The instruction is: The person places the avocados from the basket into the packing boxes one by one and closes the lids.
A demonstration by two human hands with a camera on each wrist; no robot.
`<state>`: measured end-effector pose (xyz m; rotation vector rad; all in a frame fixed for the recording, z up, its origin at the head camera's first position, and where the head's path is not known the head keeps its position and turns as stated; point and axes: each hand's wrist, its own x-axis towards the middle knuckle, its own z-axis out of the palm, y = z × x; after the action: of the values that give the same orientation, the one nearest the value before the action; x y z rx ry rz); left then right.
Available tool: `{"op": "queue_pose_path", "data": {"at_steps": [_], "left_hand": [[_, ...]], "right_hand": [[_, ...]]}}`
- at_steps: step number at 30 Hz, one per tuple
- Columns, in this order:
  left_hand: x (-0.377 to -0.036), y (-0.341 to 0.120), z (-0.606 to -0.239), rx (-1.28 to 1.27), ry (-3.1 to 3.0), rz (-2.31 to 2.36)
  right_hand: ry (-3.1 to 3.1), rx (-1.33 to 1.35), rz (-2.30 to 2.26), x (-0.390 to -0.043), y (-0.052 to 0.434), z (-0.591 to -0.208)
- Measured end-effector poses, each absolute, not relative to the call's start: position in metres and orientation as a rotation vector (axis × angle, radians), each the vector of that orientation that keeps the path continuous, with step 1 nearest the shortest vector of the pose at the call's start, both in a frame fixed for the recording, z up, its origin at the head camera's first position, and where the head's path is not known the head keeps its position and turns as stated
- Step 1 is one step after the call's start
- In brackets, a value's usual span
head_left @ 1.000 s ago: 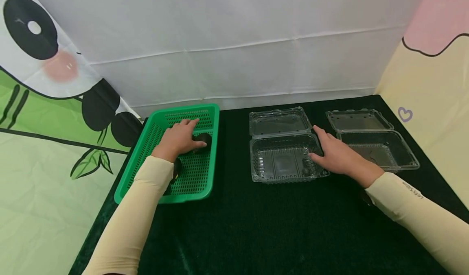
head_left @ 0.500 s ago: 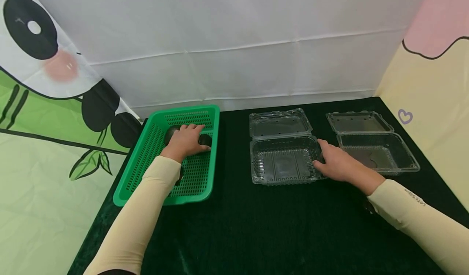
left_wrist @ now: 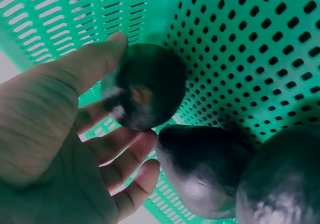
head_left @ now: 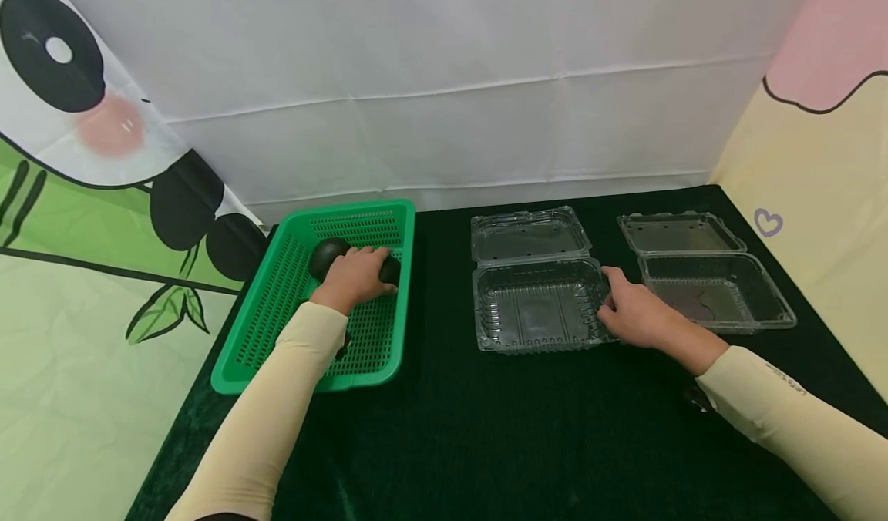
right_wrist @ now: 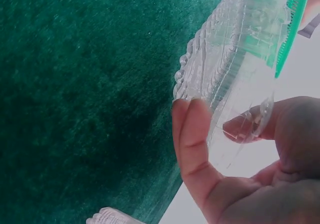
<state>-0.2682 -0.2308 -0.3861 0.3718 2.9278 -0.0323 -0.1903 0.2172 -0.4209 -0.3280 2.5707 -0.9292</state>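
Currently the left hand (head_left: 354, 276) sits inside the green basket (head_left: 277, 305) at the worktop's left edge, toward the back. Left fingers (left_wrist: 127, 161) curl round a dark round fruit (left_wrist: 147, 86), thumb over its top, other fingers under it; the grip is plain in the left wrist view. Two more dark fruits lie just beside it on the basket floor: a pear-shaped one (left_wrist: 202, 169) touching the fingertips, and another (left_wrist: 282, 184) against that one at the frame's lower right corner. From the head view, one dark fruit (head_left: 324, 255) shows just behind the hand, near the basket's back wall.

Right hand (head_left: 634, 313) is at the right rim of the middle clear clamshell box (head_left: 534, 305), mid-worktop. Thumb and forefinger (right_wrist: 192, 134) pinch the box's clear side wall (right_wrist: 235, 74), thumb inside, finger outside. Box lid (head_left: 529, 234) lies open flat behind the tray, toward the back edge.

Second clear clamshell (head_left: 714, 290) sits near the worktop's right edge, also open, lid (head_left: 676, 230) flat behind it, apart from the hand. Worktop (head_left: 486, 428) is covered in dark green cloth. Both arms wear cream sleeves (head_left: 277, 405).
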Motion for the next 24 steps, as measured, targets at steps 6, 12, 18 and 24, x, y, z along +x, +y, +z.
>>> {"op": "queue_pose_path", "data": {"at_steps": [6, 12, 18, 24], "left_hand": [[-0.2681, -0.2315, -0.3866, 0.367, 2.938, -0.001], [-0.2668, -0.2308, -0.3860, 0.354, 2.906, 0.121], [-0.2667, -0.2316, -0.3882, 0.328, 2.880, 0.191], [-0.2676, -0.2361, -0.3915, 0.322, 2.888, 0.161]], "right_hand": [[2.546, -0.313, -0.973, -0.1893, 0.2163, -0.4216], [2.544, -0.312, -1.015, -0.1890, 0.2166, -0.4244], [2.528, -0.303, -1.067, -0.1881, 0.2174, -0.4262], [2.511, -0.267, -1.086, -0.1884, 0.2154, -0.4252]]}}
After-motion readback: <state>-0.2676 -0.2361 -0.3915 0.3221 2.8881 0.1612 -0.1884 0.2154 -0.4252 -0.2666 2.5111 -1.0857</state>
